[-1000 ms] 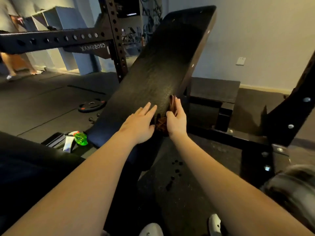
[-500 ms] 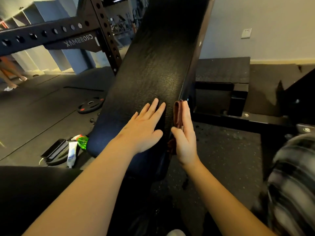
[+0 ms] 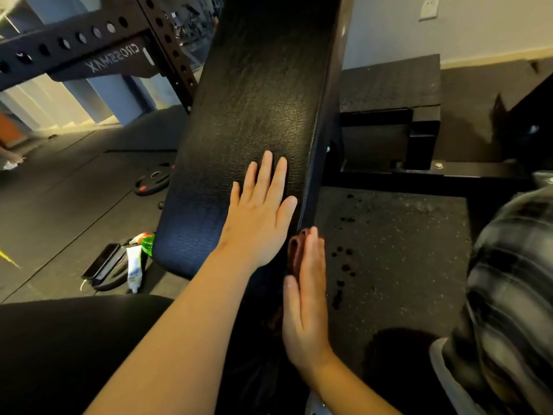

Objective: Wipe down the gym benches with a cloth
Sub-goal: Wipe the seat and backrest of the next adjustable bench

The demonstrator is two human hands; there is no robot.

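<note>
A black padded incline bench back (image 3: 257, 94) rises from the lower middle toward the top of the view. My left hand (image 3: 258, 214) lies flat on its pad near the right edge, fingers straight. My right hand (image 3: 308, 298) is held flat with straight fingers against the bench's right side edge, pressing a folded brown cloth (image 3: 296, 253) onto that edge. Most of the cloth is hidden behind the palm. A second black pad (image 3: 59, 348) fills the lower left.
A black perforated rack beam (image 3: 74, 52) crosses the upper left. On the floor to the left lie a weight plate (image 3: 152, 179), a phone (image 3: 101, 260), a white tube (image 3: 133, 268) and a green spray bottle (image 3: 146, 242). A dark platform (image 3: 389, 235) lies to the right.
My right hand and the cloth have slid down the bench's right edge toward me. My left hand stays flat on the pad. The view has moved closer to the bench.
</note>
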